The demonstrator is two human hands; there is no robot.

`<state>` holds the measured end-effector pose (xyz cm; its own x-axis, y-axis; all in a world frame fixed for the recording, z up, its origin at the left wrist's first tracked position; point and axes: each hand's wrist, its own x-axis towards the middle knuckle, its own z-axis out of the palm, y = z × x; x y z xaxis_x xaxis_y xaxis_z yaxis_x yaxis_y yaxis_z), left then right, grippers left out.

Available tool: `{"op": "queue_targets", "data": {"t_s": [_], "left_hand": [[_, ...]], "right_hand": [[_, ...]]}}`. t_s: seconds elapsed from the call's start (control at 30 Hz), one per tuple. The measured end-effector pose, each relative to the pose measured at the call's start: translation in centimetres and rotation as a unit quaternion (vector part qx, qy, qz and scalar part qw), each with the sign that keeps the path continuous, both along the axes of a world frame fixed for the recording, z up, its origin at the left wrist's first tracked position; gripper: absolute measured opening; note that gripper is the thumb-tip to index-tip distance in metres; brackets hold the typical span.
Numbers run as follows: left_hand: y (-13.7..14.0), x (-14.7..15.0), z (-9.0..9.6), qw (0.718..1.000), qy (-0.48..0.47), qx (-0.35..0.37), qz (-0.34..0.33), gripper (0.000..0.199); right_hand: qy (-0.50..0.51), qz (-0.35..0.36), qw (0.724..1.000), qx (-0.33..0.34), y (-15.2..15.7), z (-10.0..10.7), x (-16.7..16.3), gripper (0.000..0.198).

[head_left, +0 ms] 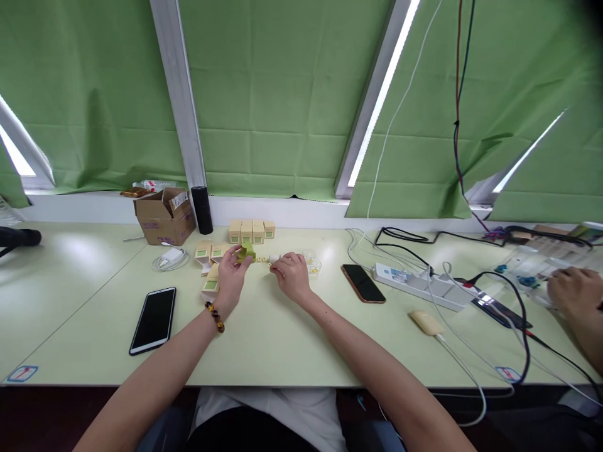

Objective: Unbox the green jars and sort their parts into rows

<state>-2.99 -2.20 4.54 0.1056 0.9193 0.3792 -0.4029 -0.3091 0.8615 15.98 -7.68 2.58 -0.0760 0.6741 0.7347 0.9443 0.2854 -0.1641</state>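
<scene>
My left hand (pixel 230 276), with a beaded bracelet at the wrist, grips a small olive-green folded piece (pixel 245 252) between thumb and fingers. To its right, my right hand (pixel 292 275) is closed in a pinch low over the table. What its fingertips hold is too small to make out; a small whitish thing (pixel 274 258) shows beside them. Several tiny yellowish pieces (pixel 262 259) lie between the two hands. Just beyond my right hand stands a transparent plastic box (pixel 311 261) with small yellow bits in it. Small cream boxes (pixel 210 284) with green windows sit beside my left hand.
More cream boxes (pixel 247 231) stand in a row at the back. A phone (pixel 153 320) and a charger (pixel 170 258) lie left, near a cardboard box (pixel 164 216) and black cylinder (pixel 202 210). Rightward are another phone (pixel 363 283), a power strip (pixel 421 287), cables and another person's hand (pixel 577 295).
</scene>
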Motion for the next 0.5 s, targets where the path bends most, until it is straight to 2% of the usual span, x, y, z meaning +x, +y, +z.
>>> {"op": "queue_targets", "data": {"t_s": [0.1,0.23,0.37,0.5], "left_hand": [[0.2,0.1,-0.1,0.992,-0.078,-0.067,-0.079,0.04],[0.1,-0.1,0.1,0.972,-0.13,-0.13,-0.144,0.032],[0.0,-0.2,0.4,0.967,-0.142,-0.151,-0.152,0.032],[0.0,-0.3,0.5,0.967,-0.14,-0.161,-0.14,0.031]], "right_hand": [[-0.017,-0.026,0.997,-0.07,1.4,0.1,-0.2,0.021],[-0.031,-0.059,0.991,-0.114,2.7,0.1,-0.3,0.027],[-0.056,-0.076,0.985,-0.143,3.6,-0.5,-0.6,0.029],[-0.062,-0.084,0.984,-0.145,4.4,-1.0,-1.4,0.028]]}}
